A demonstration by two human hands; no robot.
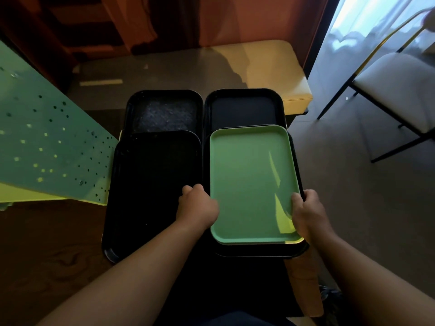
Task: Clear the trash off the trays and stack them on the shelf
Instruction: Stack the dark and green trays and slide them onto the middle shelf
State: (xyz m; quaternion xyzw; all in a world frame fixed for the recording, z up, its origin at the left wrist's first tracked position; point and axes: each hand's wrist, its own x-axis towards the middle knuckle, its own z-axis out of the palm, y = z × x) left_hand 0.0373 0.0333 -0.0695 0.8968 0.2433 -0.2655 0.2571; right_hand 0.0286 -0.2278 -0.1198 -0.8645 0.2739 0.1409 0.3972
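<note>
Both forearms outstretched, left hand (197, 206) and right hand (306, 211) gripping green tray (249, 182) edges

The flat rectangular plastic tray (249, 184) is showing plain pale green, with yellow-green light streaks near its right edge. The four rounded-corner plastic trays around and beneath it are showing black; the far-left one (164, 114) is showing a grey speckled base. The slanted perforated metal panel (47, 142) is showing mint green, dotted with dark holes.
</note>
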